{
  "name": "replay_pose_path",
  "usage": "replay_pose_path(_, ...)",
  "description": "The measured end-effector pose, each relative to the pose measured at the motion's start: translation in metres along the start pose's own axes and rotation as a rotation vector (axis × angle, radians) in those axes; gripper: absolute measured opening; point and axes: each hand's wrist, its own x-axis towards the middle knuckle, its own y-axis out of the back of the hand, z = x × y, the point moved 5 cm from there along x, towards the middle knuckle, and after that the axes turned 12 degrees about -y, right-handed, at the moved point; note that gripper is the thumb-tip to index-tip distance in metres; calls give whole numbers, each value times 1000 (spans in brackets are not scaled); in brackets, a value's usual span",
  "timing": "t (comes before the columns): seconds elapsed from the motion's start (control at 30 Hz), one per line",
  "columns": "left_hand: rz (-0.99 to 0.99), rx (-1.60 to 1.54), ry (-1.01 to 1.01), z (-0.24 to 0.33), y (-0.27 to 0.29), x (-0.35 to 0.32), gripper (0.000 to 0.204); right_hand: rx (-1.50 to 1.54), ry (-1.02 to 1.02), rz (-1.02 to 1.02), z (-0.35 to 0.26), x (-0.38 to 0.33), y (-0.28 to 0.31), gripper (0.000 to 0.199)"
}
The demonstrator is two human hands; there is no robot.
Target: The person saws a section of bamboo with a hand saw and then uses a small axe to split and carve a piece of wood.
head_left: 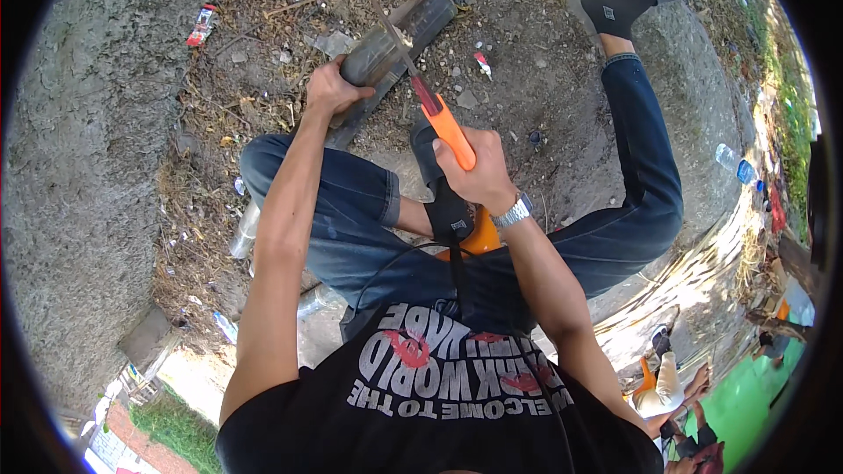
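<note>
My left hand (330, 89) is wrapped round the near end of a thick, grey-brown round length of bamboo (371, 59), pressing it down onto a darker round pole (430, 19) that lies slantwise on the ground. In my right hand (479, 171) is the orange handle (453, 133) of a long, thin-bladed hand tool with a dark red collar. Its blade (392, 28) points away from me and meets the bamboo's far end, where pale, freshly cut material shows. Seen nearly edge-on, the blade does not reveal whether it has teeth.
My bent legs (351, 202) frame the work, with a sandalled foot (448, 211) close to the tool hand. Dry leaves and litter cover the dirt, including a red wrapper (202, 26). A concrete wall (97, 149) rises at left. Plastic bottles (738, 162) lie at right; other people (676, 395) sit lower right.
</note>
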Motion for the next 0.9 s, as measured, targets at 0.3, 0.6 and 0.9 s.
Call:
replay_pose_path(0.3,-10,-4,9,-1,0,8,98,-59,45,-50,12,23,-5,29)
replay_pose_path(0.6,-45,-43,72,-20,13,11,100,-108,3,-213,8,-1,13,9)
replay_pose_path(0.9,-44,-7,73,-37,5,16,99,-29,-34,-173,10,7,14,13)
